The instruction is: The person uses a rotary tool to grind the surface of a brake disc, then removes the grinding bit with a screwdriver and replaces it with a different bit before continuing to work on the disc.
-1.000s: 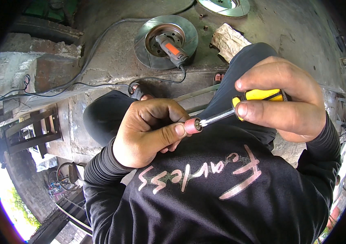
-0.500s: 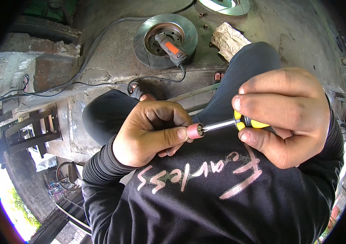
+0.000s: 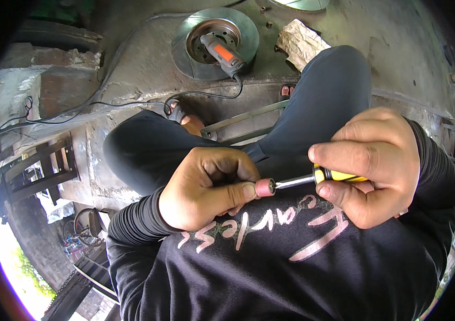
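Note:
My left hand (image 3: 206, 184) pinches a small pinkish-red sanding drum (image 3: 264, 188) between thumb and fingers, in front of my chest. Its dark end, with a metal centre, faces right. In my right hand (image 3: 380, 166) is a screwdriver (image 3: 298, 182) with a yellow and black handle, gripped by the thumb and curled fingers. The shiny shaft points left, and its tip meets the drum's end. Whether the tip sits in a screw slot is too small to tell.
Beyond my knees a brake disc (image 3: 182, 60) lies on the concrete, with a corded power tool (image 3: 222, 52) resting across it. Crumpled brown paper (image 3: 302, 45) lies to its right. A black cable (image 3: 206, 95) runs leftward. Another disc (image 3: 308, 4) shows at the far edge.
Both hands, the drum and the screwdriver sit slightly lower in view. My right hand has shifted a little left and its grip has turned somewhat. The screwdriver tip stays at the drum.

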Demonstrator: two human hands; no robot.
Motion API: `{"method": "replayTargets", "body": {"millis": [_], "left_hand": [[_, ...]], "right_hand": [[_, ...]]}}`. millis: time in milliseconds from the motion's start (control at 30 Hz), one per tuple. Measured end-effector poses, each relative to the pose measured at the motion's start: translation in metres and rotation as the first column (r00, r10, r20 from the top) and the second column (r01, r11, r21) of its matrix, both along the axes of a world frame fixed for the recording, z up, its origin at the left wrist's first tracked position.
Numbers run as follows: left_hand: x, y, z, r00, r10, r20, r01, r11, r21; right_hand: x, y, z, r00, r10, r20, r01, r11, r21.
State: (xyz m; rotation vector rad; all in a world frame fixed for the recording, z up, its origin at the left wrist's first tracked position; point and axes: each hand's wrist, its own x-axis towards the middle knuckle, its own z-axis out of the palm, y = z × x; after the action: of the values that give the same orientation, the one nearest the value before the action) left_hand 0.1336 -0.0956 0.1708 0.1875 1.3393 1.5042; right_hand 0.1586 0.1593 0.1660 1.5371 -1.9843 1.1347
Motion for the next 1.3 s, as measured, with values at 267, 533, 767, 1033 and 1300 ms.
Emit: {"method": "replayTargets", "body": {"millis": [267,533,767,1033,1300], "left_hand": [[0.012,-0.006,-0.001,0.989,-0.016,-0.149,0.008,0.999,-0.052],[0.017,-0.006,-0.008,0.802,0.007,-0.598,0.023,0.999,0.043],[0.021,-0.005,-0.012,0.594,0.079,-0.800,0.007,0.995,0.104],[0.022,-0.005,-0.012,0.299,0.124,-0.946,0.000,0.992,0.130],[0.025,-0.001,-0.018,-0.068,0.218,-0.974,-0.098,0.970,0.224]], "right_hand": [[0.022,-0.004,-0.002,0.987,-0.132,0.092,0.130,0.991,0.033],[0.029,-0.010,-0.005,0.963,-0.236,0.132,0.241,0.970,-0.024],[0.033,-0.008,-0.009,0.953,-0.202,0.227,0.214,0.977,-0.027],[0.040,-0.009,-0.005,0.855,-0.201,0.478,0.241,0.970,-0.022],[0.041,-0.009,0.002,0.730,-0.159,0.665,0.218,0.976,-0.007]]}}
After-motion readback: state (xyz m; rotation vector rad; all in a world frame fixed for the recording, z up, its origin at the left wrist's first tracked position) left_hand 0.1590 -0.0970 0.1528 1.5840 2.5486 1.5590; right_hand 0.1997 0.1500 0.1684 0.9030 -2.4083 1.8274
